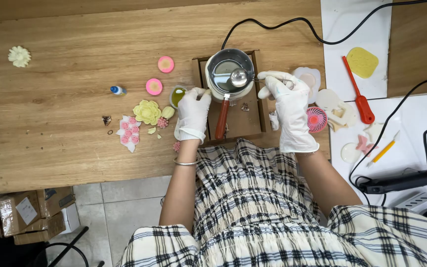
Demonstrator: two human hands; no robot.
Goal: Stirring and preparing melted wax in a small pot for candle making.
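**Spoon over the melting pot**

The small metal spoon (239, 77) hangs bowl-down over the steel melting pot (230, 74), which sits in a shallow wooden tray (253, 118) on the bench (65, 99). The right hand (288, 106), gloved, pinches the spoon's thin handle, fingers closed round it. It looks light, stiff and likely slick; the handle end is the place to grip, away from the bowl. The pot probably runs hot, so its red-brown handle (222, 118) is the safe hold. The left hand (192, 113), gloved too, curls its fingertips against the pot's side, beside a small green cup (177, 96). Soft-looking wax flowers (147, 112) lie further left.
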